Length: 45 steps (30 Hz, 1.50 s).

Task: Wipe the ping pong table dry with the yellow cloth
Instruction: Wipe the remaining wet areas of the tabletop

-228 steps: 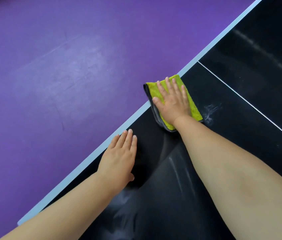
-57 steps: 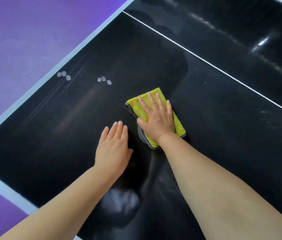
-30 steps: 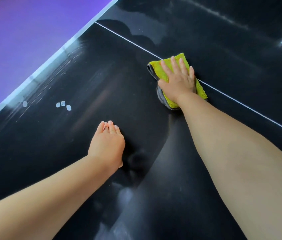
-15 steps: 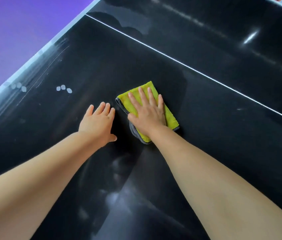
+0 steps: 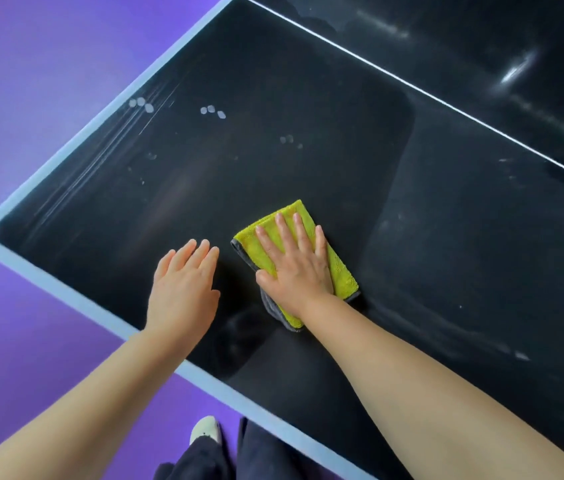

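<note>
The black ping pong table point(image 5: 308, 140) fills most of the view, its pale blue border forming a corner at the left. A folded yellow cloth point(image 5: 339, 270) with a grey underside lies flat on the table near the front edge. My right hand point(image 5: 294, 266) presses flat on the cloth with straight, spread fingers. My left hand point(image 5: 183, 289) rests flat on the bare table surface just left of the cloth, fingers straight and together. Faint wet streaks point(image 5: 100, 161) and small droplets point(image 5: 213, 110) show near the left edge.
A white centre line point(image 5: 447, 98) crosses the table at the upper right. Purple floor point(image 5: 31, 81) surrounds the table on the left and below. My dark trousers and a white shoe point(image 5: 204, 431) appear at the bottom, close to the table's front edge.
My right hand has pulled the cloth back from the white centre line toward the front edge. My left hand has stayed flat beside it. The table's front corner has come into view.
</note>
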Motion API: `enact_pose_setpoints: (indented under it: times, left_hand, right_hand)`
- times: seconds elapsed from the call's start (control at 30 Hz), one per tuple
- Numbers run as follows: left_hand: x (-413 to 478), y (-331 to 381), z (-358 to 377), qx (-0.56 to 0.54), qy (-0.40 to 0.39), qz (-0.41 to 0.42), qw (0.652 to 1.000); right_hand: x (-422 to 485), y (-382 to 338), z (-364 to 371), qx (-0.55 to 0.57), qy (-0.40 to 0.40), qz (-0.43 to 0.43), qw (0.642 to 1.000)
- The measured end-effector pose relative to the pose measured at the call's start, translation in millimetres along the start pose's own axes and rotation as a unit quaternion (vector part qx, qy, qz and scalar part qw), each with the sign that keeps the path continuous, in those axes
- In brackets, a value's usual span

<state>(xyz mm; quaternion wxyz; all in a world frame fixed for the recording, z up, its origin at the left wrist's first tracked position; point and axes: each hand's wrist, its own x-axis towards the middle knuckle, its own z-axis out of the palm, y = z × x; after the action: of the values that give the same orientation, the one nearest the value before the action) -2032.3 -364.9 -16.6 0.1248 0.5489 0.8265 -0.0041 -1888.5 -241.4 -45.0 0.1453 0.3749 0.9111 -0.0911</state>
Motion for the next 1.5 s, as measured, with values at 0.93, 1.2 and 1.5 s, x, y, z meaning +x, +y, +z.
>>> enact_pose_setpoints:
  times: [0.93, 1.2, 1.5]
  left_hand:
    - [-116, 28, -4, -0.035, -0.059, 0.068, 0.995]
    - [-30, 82, -5, -0.019, -0.073, 0.066, 0.995]
    - [107, 162, -17, 0.033, -0.086, 0.08, 0.993]
  right_hand:
    - [-142, -55, 54, 0.056, 0.031, 0.068, 0.996]
    - [-54, 47, 19, 0.059, 0.064, 0.165, 0.982]
    - [73, 168, -24, 0.063, 0.087, 0.203, 0.973]
